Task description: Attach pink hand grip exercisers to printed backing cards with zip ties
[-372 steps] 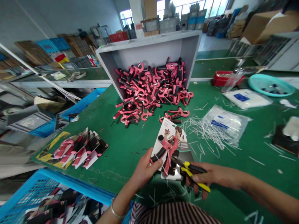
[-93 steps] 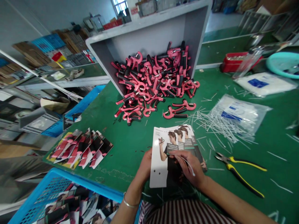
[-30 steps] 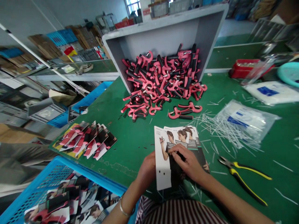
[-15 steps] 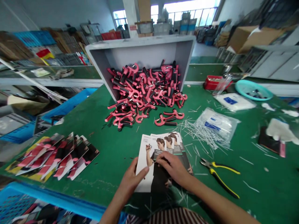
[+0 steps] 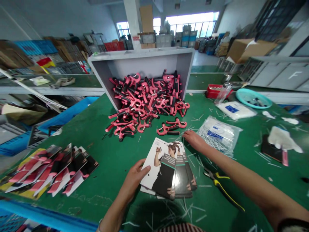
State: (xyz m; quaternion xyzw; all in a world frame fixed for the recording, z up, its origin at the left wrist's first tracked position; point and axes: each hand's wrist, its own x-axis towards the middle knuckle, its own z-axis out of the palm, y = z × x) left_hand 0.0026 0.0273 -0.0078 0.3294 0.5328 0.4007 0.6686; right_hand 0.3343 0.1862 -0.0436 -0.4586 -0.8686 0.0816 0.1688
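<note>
Printed backing cards point(image 5: 166, 169), at least three of them, lie fanned in one stack on the green workbench point(image 5: 125, 151), right in front of me. My left hand point(image 5: 134, 180) holds the stack's left edge in a narrow grip, with the thumb on the top card. My right hand point(image 5: 195, 141) is open with the fingers spread, holding nothing I can see, and it sits just beside one clear bag of white cable ties point(image 5: 218, 135). One loose pink-and-black hand grip point(image 5: 172, 126) lies near it. Beyond that, a heap of grips too many to count point(image 5: 145, 96) spills from one grey bin point(image 5: 142, 61). One pair of yellow-handled pliers point(image 5: 220, 187) lies right of the cards, and about five carded grips point(image 5: 50, 170) lie fanned to the left.
</note>
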